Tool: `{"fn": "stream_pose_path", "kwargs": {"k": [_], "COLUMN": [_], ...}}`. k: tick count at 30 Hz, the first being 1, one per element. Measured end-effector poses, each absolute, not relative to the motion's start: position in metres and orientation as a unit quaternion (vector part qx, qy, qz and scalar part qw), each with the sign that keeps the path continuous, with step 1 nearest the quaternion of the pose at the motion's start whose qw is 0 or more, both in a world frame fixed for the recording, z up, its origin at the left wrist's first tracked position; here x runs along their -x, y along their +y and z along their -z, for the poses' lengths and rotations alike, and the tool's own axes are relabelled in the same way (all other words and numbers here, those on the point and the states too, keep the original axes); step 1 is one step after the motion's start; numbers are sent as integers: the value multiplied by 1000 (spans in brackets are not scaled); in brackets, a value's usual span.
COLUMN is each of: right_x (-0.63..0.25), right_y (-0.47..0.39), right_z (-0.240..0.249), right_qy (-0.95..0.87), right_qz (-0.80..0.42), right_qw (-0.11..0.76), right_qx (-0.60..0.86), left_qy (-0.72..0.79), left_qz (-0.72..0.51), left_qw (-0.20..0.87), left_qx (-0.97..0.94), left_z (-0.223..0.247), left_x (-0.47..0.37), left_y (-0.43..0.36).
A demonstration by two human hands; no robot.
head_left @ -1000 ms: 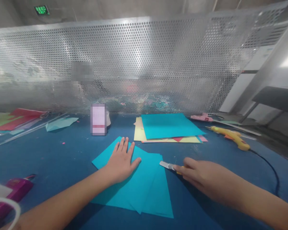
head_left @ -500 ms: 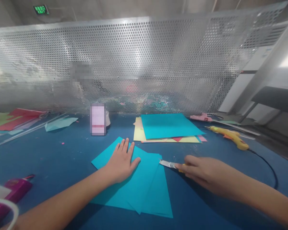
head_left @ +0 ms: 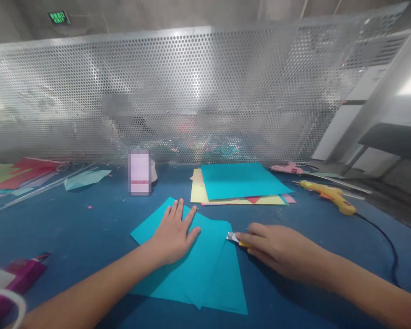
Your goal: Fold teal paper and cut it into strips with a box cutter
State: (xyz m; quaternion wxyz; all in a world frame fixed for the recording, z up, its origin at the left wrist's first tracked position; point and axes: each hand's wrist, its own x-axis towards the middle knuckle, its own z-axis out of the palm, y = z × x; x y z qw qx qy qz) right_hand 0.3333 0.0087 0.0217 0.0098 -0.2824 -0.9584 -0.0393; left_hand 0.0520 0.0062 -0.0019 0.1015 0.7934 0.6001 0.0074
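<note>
Blue paper sheets [head_left: 195, 269] overlap on the dark blue table, with folded-looking edges and a pointed lower corner. My left hand [head_left: 174, 235] lies flat on their upper left part, fingers spread. My right hand [head_left: 274, 246] is closed around a utility knife [head_left: 233, 236] with a yellow handle. The blade's tip touches or hovers just at the upper right edge of the blue sheets; contact cannot be made out. Most of the handle is hidden by my fingers.
Behind lies a stack topped by blue paper [head_left: 243, 180]. A yellow glue gun [head_left: 329, 196] with a cord is at right, a purple one [head_left: 23, 278] at left. A pixelated upright object [head_left: 139, 173] stands before the perforated metal screen [head_left: 198, 91]. Coloured scraps [head_left: 23, 173] lie far left.
My right hand has moved left with the knife, closer to the blue sheets, and less of the blade shows. My left hand has stayed in place, one finger shifted slightly right.
</note>
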Motion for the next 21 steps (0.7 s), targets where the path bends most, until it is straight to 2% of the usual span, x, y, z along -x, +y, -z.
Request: {"fn": "stream_pose_path", "kwargs": {"k": [7,21], "right_x": [-338,-337], "right_y": [20,32], "right_z": [-20,-29], "right_qy": [-956,-964], "right_qz": [59,74], "right_qw": [-15,-4], "right_qx": [286,254], "left_qy": [598,597], "left_qz": [-8,-16], "left_qw": [101,97], "left_qx": [-795,-796], "left_z": [4,3], "left_x": [-51,-51], "left_y": [7,6]}}
